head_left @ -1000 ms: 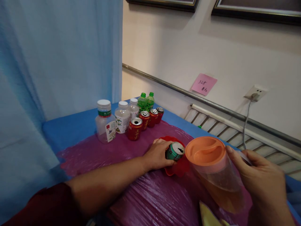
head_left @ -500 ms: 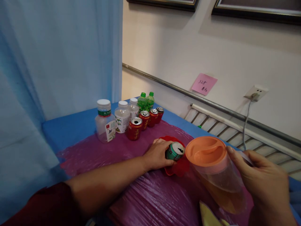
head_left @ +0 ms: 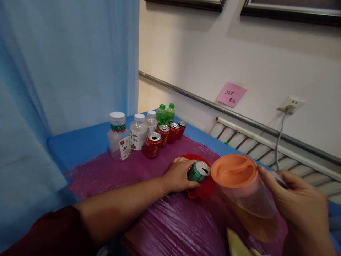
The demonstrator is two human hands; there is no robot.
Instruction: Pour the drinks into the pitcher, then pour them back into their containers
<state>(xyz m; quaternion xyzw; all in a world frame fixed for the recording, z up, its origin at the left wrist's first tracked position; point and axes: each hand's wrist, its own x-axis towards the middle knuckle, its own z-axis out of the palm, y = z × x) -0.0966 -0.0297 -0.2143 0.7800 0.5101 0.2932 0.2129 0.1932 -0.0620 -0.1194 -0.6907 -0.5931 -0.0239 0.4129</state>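
Note:
My left hand (head_left: 179,175) is wrapped round a green drink can (head_left: 197,172), its opened top tilted to the right. Beneath the can lies a red scalloped dish (head_left: 198,192). In my right hand (head_left: 298,199) is the handle of a clear plastic pitcher (head_left: 255,209) with an orange lid (head_left: 234,171). The pitcher leans left, its lid edge close beside the can's mouth, and brownish liquid sits in its lower part. A thin pale streak shows between lid and can; I cannot tell clearly whether liquid is flowing.
Red cans (head_left: 152,145) stand in a row behind my left hand. Clear white-capped bottles (head_left: 118,142) and green bottles (head_left: 169,114) are farther back. Purple plastic sheeting (head_left: 117,174) covers much of the blue table (head_left: 80,133). A radiator (head_left: 245,145) runs along the right wall.
Both hands keep almost the same place. A faint pale streak now shows between the pitcher's lid and the can's mouth.

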